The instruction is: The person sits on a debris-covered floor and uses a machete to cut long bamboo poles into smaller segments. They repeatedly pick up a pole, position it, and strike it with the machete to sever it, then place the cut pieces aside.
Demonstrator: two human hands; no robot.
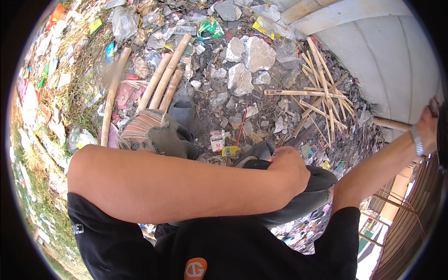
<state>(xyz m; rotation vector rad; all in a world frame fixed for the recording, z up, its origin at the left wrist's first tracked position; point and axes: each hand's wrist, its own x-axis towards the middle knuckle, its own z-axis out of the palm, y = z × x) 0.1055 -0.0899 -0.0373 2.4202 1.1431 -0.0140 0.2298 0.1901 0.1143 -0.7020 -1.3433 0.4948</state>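
My left arm crosses in front of me, and my left hand [290, 169] rests over the dark-trousered knee [319, 179]. Its fingers curl under, and whatever they hold, if anything, is hidden. At the far right my right hand [425, 127], with a silvery band on its wrist, reaches up beside the pale wall panel [378, 60]. Its fingers are partly lost in the dark rim of the picture. Beyond my left forearm lies a frayed, striped bundle [144, 130] with a grey-green cloth-like part [165, 140]. A dark rubber boot [182, 111] shows beside it.
Cut bamboo lengths [168, 72] lie at the left. Thin split bamboo sticks [322, 93] are heaped at the right, near broken pale rubble [259, 53]. Scattered plastic litter covers the ground. A bamboo slat structure [415, 200] stands at the lower right.
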